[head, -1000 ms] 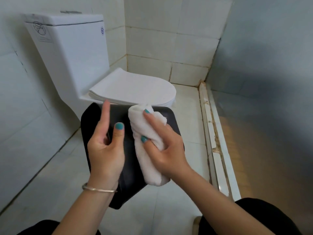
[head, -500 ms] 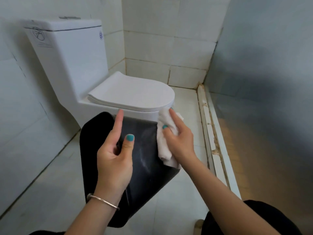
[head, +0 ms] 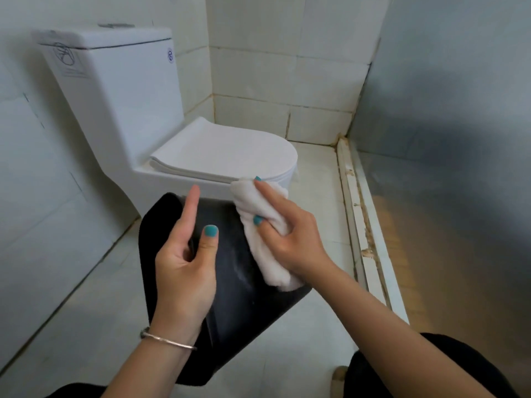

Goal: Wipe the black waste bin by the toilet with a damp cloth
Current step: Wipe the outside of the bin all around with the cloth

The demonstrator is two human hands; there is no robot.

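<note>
- Right hand (head: pixel 290 239) grip clenched on the bunched white cloth (head: pixel 260 231), pressing it against the bin's upper right side.
- Left hand (head: pixel 186 262) grip grasping the black waste bin (head: pixel 241 305): thumb on its face, forefinger straight, other fingers hidden.
- Bin held tilted off the floor, likely to expose that face; toilet (head: pixel 218 156) just behind.
</note>
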